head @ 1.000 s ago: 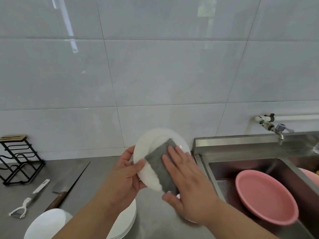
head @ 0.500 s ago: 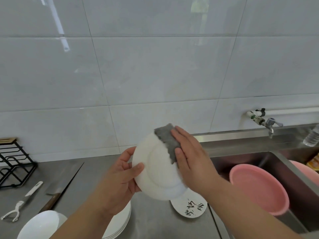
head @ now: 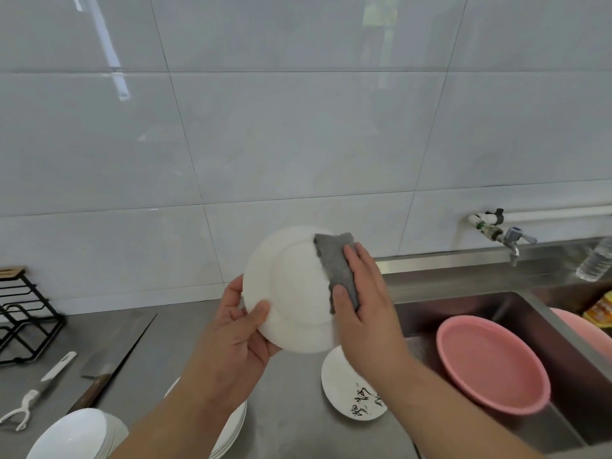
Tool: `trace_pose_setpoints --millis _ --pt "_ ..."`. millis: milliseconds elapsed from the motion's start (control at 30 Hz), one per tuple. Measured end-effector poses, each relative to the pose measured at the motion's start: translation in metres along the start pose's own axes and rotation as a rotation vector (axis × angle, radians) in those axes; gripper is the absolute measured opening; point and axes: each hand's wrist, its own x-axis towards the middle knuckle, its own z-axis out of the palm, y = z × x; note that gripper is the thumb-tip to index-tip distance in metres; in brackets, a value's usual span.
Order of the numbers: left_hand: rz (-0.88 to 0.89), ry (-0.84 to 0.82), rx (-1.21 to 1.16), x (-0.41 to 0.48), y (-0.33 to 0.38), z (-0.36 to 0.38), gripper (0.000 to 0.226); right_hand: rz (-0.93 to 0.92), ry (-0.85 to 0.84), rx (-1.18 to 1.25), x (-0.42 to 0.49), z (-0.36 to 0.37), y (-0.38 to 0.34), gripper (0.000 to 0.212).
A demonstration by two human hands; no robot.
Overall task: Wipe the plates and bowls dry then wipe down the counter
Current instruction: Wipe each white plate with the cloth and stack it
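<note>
At the far left a black wire rack point(head: 23, 313) stands against the wall, with a white peeler point(head: 36, 392) and a cleaver point(head: 112, 356) lying flat on the steel counter point(head: 291, 425) just beside it, apparently set aside out of the working space. Nearer the person sit nested white bowls point(head: 69, 435) and a stack of plates point(head: 237, 429), partly hidden under the forearm. Whether these are dried or waiting cannot be told. The left hand point(head: 231, 329) grasps the white plate point(head: 291, 293) at its lower left rim, thumb across the near face and fingers behind. It holds the plate tilted up above the counter, probably so the whole face is reachable. The right hand point(head: 364, 306) lies flat and unclenched, its straight fingers and thumb pressing the grey cloth point(head: 337, 266) against the plate's upper right part, a spread that likely gives broad contact for drying. Below it a patterned plate point(head: 344, 392) rests alone on the counter, near the sink point(head: 447, 309). A pink basin point(head: 490, 359) leans inside the sink under the wall tap point(head: 506, 238). The counter wipe looks not yet begun.
</note>
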Motion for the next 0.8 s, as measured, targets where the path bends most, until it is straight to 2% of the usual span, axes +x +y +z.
trace_pose_setpoints --millis 67,167,233,300,433,567,633,800 --pt "-0.002 -0.030 0.018 0.000 -0.001 0.000 0.056 0.019 0.017 0.088 -0.027 0.012 0.000 0.062" --pt "-0.121 -0.061 0.015 0.000 0.008 -0.007 0.068 0.063 0.046 0.240 -0.025 0.010 0.012 0.058" --pt "-0.213 -0.081 0.032 0.002 0.016 -0.011 0.057 0.029 -0.007 0.267 -0.002 -0.003 0.016 0.059" --pt "-0.251 -0.074 0.068 0.004 0.019 -0.013 0.045 -0.053 -0.113 0.193 0.019 -0.017 0.015 0.060" --pt "-0.179 -0.035 0.034 0.005 0.013 -0.008 0.047 -0.084 -0.189 -0.004 0.018 -0.018 0.016 0.055" --pt "-0.097 0.053 0.016 0.005 0.006 -0.010 0.047 -0.063 -0.219 -0.108 -0.041 0.012 0.014 0.080" --pt "-0.106 0.075 0.032 0.004 0.003 -0.014 0.047 -0.034 -0.264 -0.160 -0.053 0.018 0.015 0.084" --pt "-0.084 0.049 -0.006 0.002 -0.001 -0.011 0.047 -0.028 -0.173 -0.147 -0.002 0.002 0.017 0.076"
